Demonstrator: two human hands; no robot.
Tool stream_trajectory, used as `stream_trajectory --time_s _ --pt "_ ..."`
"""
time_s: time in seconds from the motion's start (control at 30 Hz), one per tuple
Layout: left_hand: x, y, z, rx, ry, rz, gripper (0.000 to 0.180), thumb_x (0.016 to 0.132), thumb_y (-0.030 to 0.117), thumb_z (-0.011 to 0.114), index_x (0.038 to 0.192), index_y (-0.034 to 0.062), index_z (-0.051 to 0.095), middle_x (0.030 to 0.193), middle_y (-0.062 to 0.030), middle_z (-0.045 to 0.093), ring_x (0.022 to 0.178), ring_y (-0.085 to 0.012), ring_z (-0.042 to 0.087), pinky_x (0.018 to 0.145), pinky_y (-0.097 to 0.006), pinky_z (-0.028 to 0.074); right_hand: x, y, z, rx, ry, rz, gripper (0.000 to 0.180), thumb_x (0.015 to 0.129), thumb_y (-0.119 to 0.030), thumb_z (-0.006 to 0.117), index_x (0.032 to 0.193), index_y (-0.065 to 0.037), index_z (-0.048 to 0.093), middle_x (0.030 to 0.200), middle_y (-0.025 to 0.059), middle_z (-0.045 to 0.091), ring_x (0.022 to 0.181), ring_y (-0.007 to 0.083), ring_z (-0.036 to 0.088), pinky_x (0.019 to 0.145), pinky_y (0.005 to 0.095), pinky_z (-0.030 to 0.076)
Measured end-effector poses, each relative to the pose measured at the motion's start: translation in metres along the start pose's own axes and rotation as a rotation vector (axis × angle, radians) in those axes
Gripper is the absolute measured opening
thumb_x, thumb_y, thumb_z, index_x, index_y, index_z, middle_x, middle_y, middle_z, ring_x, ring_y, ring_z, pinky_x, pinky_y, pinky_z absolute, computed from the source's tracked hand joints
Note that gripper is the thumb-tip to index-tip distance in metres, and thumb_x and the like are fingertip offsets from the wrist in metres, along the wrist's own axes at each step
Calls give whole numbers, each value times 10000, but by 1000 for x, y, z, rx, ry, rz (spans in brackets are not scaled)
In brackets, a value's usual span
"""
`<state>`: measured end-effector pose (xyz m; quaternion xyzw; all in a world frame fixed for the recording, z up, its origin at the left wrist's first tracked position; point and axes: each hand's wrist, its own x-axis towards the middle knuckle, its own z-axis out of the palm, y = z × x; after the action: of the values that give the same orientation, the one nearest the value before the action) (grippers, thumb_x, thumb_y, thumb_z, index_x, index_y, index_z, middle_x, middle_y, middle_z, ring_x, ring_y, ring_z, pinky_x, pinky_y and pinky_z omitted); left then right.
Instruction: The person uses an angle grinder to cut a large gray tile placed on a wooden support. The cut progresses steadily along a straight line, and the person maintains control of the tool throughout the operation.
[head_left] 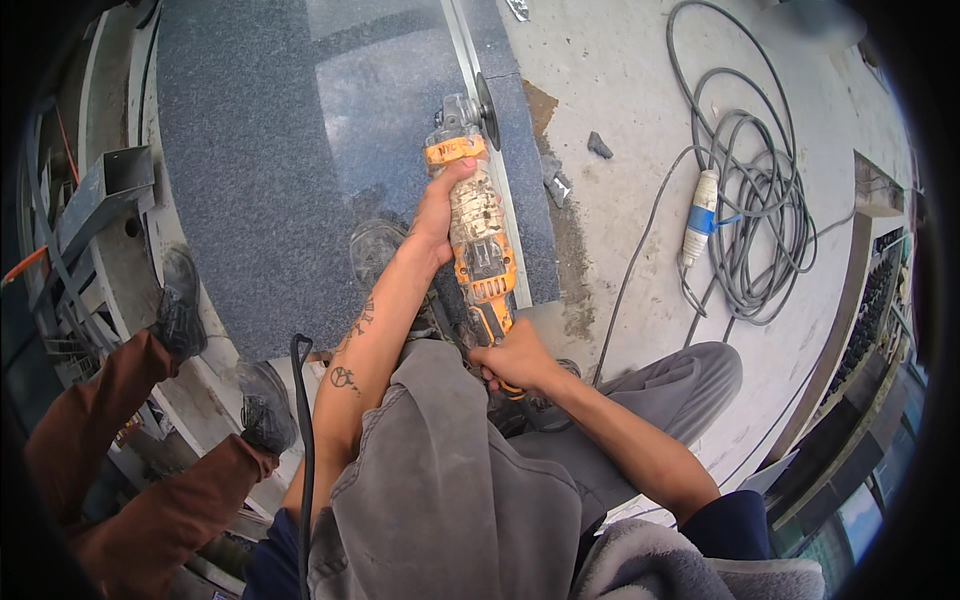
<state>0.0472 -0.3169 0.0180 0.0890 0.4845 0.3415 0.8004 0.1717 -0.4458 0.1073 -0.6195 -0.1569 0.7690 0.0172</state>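
An orange, dust-covered angle grinder (477,205) lies lengthwise between my hands, its head pointing away from me. My left hand (436,212) is wrapped round the front of its body, just behind the gear head. Farther back, my right hand (518,356) grips the rear handle. The thin dark disc (487,112) stands on edge at the right of the head, beside a long pale metal straightedge (513,225). Both lie over a dark speckled stone slab (245,180). Whether the disc touches the slab I cannot tell.
A coiled grey cable (760,215) with a white and blue connector (701,215) lies on the pale floor at right. Stone offcuts (599,145) sit beside the slab. Another person's brown-trousered legs (165,495) are at left, near a metal beam (95,205). A black cable (304,450) runs by my left arm.
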Motion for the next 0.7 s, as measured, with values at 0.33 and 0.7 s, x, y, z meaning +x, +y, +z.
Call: stream_trajectory --time_s 0.33,0.7 --pt "37 24 -2 62 -9 32 506 851 444 606 1067 -7 527 808 -168 659 675 -230 702 574 -356 617 24 -27 -14 24 -31 -34 178 726 -40 677 612 38 566 553 87 581 428 160 560 395 326 474" --pt "18 9 -1 46 12 2 550 843 444 602 1155 1 504 827 -164 652 703 -239 702 595 -367 616 16 -8 -10 -51 -3 -21 182 732 -35 670 611 44 559 545 96 577 429 169 560 399 330 453"
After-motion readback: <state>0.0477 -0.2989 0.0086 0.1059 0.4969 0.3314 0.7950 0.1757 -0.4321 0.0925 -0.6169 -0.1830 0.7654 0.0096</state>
